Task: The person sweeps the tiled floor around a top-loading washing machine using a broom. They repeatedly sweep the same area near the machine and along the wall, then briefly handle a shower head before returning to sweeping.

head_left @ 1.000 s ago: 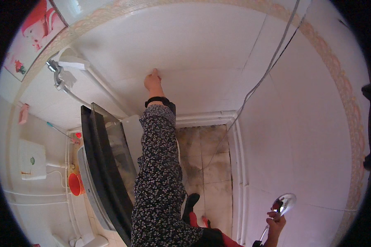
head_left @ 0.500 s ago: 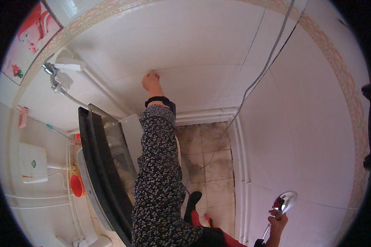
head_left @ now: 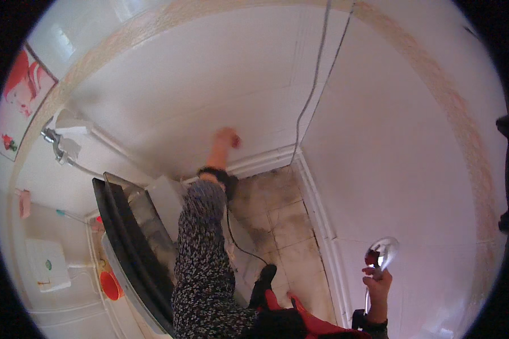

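My left hand (head_left: 226,137) is in front of the white tiled wall (head_left: 254,96), low down near the pipes. Motion blurs its fingers, so I cannot tell whether it holds anything. A dark band circles that wrist, and the sleeve is black with small pale flowers. At the lower right, my right hand (head_left: 380,282) is closed round a ladle (head_left: 385,248) with a shiny round metal bowl and thin handle. The bowl is raised above the fingers and reflects dark red. It is apart from the right-hand wall.
Left of my arm a washing machine (head_left: 167,198) has its dark lid (head_left: 127,237) raised. White pipes (head_left: 260,161) line the wall's foot, and a grey cable (head_left: 314,85) hangs in the corner. An orange bucket (head_left: 112,286) and a white cistern (head_left: 46,264) are at the left.
My left hand has moved down the wall and slightly right, toward the pipes. My right hand still holds the ladle, now a little higher in view. The whole view has shifted and tilted.
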The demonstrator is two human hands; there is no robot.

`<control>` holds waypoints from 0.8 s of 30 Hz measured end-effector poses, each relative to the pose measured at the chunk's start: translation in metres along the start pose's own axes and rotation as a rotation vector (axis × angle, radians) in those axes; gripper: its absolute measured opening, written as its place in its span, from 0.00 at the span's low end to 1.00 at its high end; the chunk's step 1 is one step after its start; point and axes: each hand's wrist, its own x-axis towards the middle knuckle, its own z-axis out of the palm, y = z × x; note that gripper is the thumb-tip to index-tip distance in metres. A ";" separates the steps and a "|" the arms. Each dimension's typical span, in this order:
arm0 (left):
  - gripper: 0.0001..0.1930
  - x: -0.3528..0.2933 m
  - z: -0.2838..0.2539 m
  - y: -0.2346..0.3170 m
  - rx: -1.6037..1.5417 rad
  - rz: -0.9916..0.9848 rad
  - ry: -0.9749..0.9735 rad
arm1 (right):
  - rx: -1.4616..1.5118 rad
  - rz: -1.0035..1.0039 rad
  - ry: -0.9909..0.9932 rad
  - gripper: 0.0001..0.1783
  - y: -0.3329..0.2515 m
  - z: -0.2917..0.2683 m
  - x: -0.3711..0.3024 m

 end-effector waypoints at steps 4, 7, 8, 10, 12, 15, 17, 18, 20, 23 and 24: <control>0.06 -0.120 0.181 0.054 -0.296 0.070 -0.708 | 0.103 -0.029 0.002 0.20 -0.007 0.003 -0.002; 0.09 -0.193 0.256 0.101 -0.696 -0.278 -0.866 | 0.169 -0.060 0.002 0.19 -0.010 0.006 -0.003; 0.08 -0.206 0.267 0.114 -0.720 -0.254 -0.825 | 0.222 -0.079 -0.011 0.20 -0.009 0.008 -0.003; 0.07 -0.221 0.280 0.134 -0.746 -0.230 -0.823 | 0.204 -0.093 0.001 0.23 -0.005 0.007 -0.003; 0.08 -0.230 0.290 0.143 -0.729 -0.238 -0.873 | 0.215 -0.085 0.004 0.23 0.002 0.007 -0.003; 0.07 -0.237 0.302 0.123 -0.513 -0.194 -0.951 | 0.224 -0.032 0.032 0.21 0.014 0.011 -0.003; 0.07 -0.237 0.309 0.093 -0.442 -0.258 -0.826 | 0.203 -0.087 0.060 0.16 0.018 0.019 -0.002; 0.07 -0.235 0.310 0.074 -0.453 -0.264 -0.784 | 0.225 -0.125 0.095 0.14 0.018 0.022 -0.002; 0.08 -0.224 0.302 0.035 -0.357 -0.138 -0.669 | 0.270 -0.209 0.145 0.10 0.014 0.025 -0.005; 0.08 -0.220 0.304 0.003 -0.112 0.048 -0.551 | 0.284 -0.364 0.271 0.14 0.002 0.015 -0.010; 0.09 -0.222 0.306 0.001 -0.024 0.134 -0.502 | 0.243 -0.396 0.297 0.14 -0.004 0.004 -0.014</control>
